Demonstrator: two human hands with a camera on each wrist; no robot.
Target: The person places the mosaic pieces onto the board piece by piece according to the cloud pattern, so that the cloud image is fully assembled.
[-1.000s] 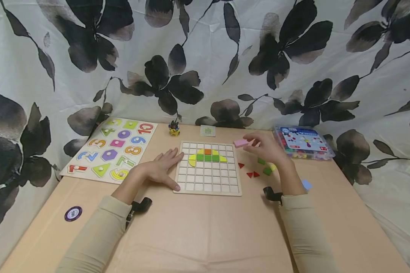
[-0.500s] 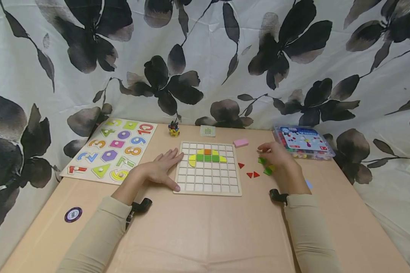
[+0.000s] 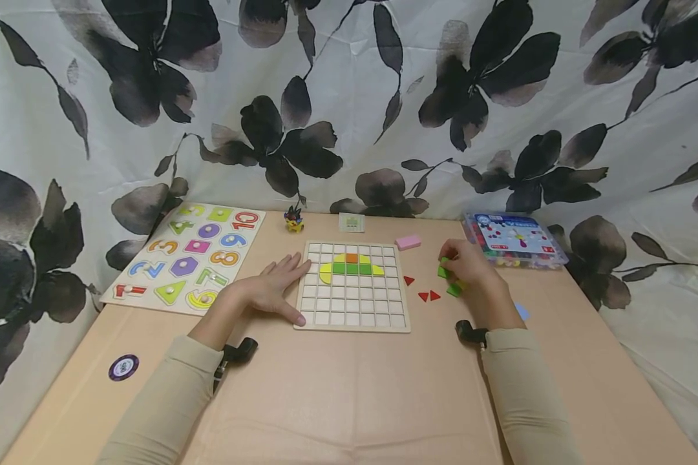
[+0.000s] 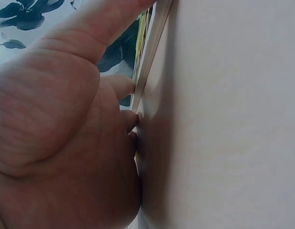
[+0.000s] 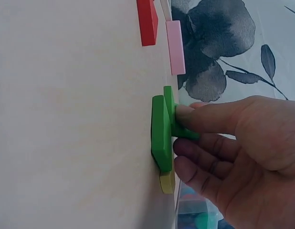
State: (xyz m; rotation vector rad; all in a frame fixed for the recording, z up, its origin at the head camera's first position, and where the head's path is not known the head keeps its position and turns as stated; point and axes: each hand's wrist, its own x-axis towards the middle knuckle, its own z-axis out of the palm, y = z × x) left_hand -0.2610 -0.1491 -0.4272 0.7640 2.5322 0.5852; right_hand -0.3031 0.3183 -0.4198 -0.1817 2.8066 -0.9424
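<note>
A wooden grid board [image 3: 351,316] lies mid-table, holding a dome-like pattern of yellow, green and orange pieces [image 3: 355,267]. My left hand [image 3: 267,287] rests flat on the table at its left side, fingers spread, thumb and fingertips touching the frame; in the left wrist view the palm [image 4: 47,119] fills the left. Right of the board, my right hand [image 3: 471,265] pinches a green block [image 5: 185,131] between thumb and fingers. Beside it another green block [image 5: 160,133] and a yellow block [image 5: 167,182] lie on the table. The index fingertip is mostly hidden.
Red triangles [image 3: 409,280] and a pink block [image 3: 408,242] lie beside the board. A blue piece [image 3: 521,311] is near the right wrist. Around are a plastic box [image 3: 514,240], number board [image 3: 151,278], small figurine [image 3: 294,219], small card [image 3: 351,223] and round chip [image 3: 123,367].
My right hand has let go of the pink block, leaving it by the board's upper right corner, and moved right to the green blocks, where it pinches one. The left hand stays put.
</note>
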